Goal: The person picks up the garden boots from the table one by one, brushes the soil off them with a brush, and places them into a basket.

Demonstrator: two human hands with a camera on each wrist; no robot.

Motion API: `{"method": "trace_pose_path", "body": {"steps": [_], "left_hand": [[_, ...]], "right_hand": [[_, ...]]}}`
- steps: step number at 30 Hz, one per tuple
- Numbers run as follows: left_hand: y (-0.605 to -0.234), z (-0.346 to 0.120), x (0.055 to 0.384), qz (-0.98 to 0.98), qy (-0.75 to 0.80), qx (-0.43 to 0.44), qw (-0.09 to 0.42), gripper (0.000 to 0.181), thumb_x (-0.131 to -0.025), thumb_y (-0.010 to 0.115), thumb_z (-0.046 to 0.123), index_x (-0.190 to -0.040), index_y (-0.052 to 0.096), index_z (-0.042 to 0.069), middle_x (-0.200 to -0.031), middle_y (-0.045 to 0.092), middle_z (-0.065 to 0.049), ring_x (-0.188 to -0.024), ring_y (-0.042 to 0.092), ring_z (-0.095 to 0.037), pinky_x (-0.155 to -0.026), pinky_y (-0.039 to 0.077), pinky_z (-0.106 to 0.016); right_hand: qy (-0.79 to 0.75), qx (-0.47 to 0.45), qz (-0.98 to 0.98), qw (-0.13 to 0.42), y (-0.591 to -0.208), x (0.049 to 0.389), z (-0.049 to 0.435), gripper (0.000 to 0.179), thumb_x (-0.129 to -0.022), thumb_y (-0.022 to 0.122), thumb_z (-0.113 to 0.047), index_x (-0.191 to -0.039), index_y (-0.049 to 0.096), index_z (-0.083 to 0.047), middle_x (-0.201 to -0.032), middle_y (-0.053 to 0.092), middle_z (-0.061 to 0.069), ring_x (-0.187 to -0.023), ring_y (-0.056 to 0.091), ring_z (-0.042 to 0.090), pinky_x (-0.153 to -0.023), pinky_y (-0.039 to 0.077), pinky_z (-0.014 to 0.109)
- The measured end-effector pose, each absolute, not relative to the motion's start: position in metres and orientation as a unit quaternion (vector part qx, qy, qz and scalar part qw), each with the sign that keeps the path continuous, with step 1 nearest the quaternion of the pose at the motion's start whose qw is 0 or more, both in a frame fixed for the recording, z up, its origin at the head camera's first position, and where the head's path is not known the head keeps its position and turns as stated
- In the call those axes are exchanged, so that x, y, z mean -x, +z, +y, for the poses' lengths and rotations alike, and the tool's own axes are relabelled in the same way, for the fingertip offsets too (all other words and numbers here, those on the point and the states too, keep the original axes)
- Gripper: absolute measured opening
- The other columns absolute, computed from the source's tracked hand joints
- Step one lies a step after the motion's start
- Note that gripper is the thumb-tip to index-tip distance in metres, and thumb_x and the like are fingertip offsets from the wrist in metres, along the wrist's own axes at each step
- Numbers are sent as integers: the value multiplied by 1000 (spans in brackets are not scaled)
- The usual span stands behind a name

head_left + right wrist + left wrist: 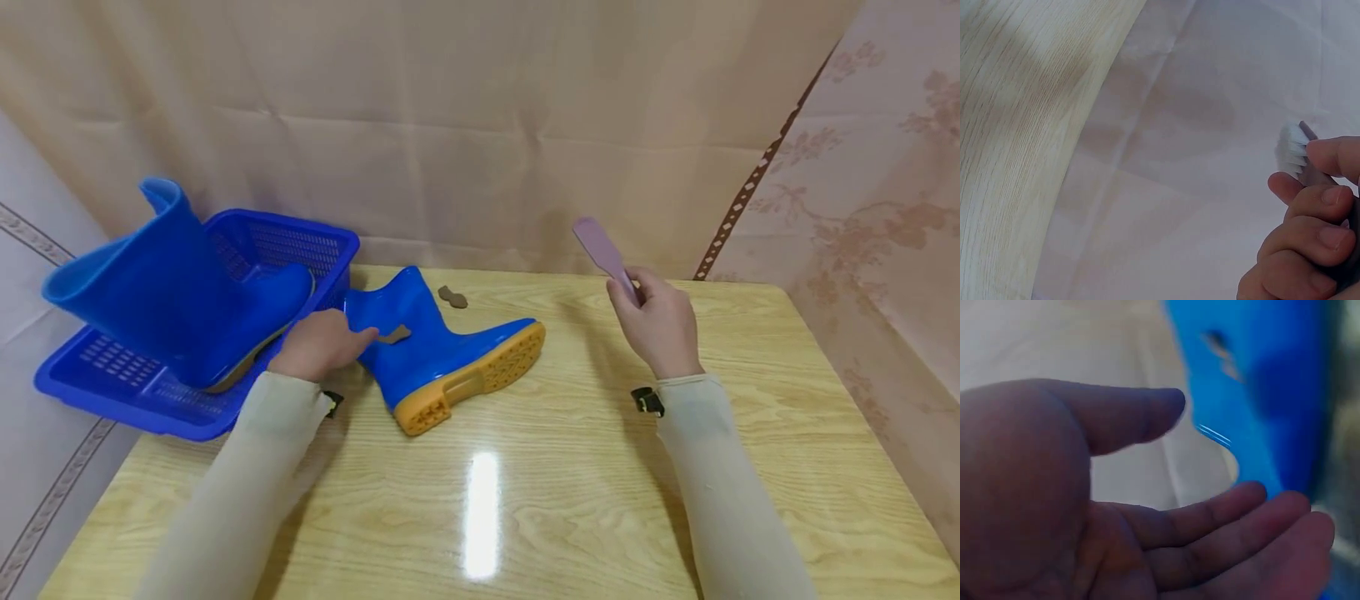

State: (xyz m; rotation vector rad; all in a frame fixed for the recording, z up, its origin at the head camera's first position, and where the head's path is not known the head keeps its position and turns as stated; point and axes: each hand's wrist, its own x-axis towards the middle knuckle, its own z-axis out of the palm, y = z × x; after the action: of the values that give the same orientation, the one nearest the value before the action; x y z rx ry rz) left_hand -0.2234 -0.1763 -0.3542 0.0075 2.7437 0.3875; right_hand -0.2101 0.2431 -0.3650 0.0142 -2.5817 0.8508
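On its side on the table lies a blue rain boot (408, 308) with a yellow sole (480, 375). A brown patch (396, 335) shows on its shaft. My left hand (322, 343) is beside the shaft, thumb and fingers apart and holding nothing; in the left wrist view its fingertips (1288, 503) overlap the blurred boot (1260, 394), and I cannot tell if they touch it. To the right, my right hand (662, 325) grips a mauve brush (600, 246) by its handle, raised above the table. White bristles (1292, 150) show in the right wrist view.
At the left a blue plastic basket (345, 242) holds a second blue boot (195, 300), its shaft leaning left past the rim. A small brown piece (453, 297) lies behind the first boot. Beige cloth (480, 150) hangs along the back edge of the wooden table (585, 500).
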Motion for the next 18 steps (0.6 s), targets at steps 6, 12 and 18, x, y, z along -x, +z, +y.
{"method": "trace_pose_path", "body": {"steps": [6,12,18], "left_hand": [[-379,-182,230,970,134,61,195,82,-104,43,61,-128,59,-15,-110,63,-28,-96,61,-38,-86,52,-50],[-396,-189,235,958,173,88,210,70,-98,47,71,-83,55,2,-70,52,-8,-68,56,-25,-67,47,-38],[-414,-193,243,934,285,109,185,77,-92,52,76,-98,58,0,-77,55,-9,-72,57,-24,-65,46,-35]], "right_hand": [[308,-16,-929,204,-363,210,239,43,-105,57,-42,-129,71,-9,-66,59,6,-47,44,13,-42,31,30],[302,-13,-932,200,-362,210,239,42,-105,57,-41,-129,71,-9,-67,58,6,-49,44,15,-43,31,31],[291,-22,-934,206,-366,211,242,38,-105,58,-37,-125,71,-7,-65,58,6,-48,43,17,-43,29,31]]}}
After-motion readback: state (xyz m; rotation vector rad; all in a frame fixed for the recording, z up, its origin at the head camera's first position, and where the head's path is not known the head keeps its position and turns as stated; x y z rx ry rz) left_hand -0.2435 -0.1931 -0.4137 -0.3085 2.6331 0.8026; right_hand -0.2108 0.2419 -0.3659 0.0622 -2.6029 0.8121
